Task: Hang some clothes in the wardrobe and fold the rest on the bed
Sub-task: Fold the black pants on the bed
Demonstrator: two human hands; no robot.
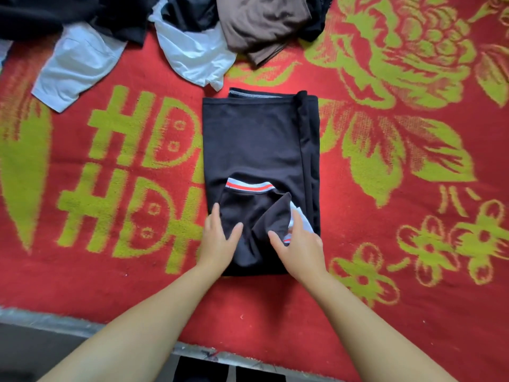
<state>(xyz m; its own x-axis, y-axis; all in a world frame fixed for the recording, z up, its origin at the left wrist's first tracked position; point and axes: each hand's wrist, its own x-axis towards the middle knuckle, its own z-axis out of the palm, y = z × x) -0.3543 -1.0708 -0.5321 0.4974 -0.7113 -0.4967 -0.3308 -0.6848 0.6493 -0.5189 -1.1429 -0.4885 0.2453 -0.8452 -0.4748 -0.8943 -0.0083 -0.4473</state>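
The bed [385, 299] fills nearly the whole view, covered by a red blanket [110, 285] woven with yellow-green flowers, leaves and block letters. Its grey metal edge [82, 325] runs along the bottom left.

Along the far side of the blanket lies a loose heap of unfolded clothes: black garments [41, 15] at the top left, a white shirt [192, 51] spilling out below them toward the centre, a second pale piece [74, 70] spread flat to the left, and a brown garment [261, 26] bunched just right of the white shirt.

In the middle of the blanket, apart from the heap, lies the black shirt [253, 139], folded into a tall narrow rectangle with its sides turned in. A collar band [249, 186] striped in white and red shows across its lower half, and a bit of white fabric [301, 219] peeks out near the right edge.

Both bare forearms reach in from the bottom. The left hand [217, 241] lies flat on the near left part of the black shirt, fingers straight and spread, its grip wide and holding nothing. The right hand [300, 249] sits on the near right part, thumb out, its fingertips seemingly pinching a raised fold of black cloth beside the white fabric, though the fingers are partly hidden by that fold.
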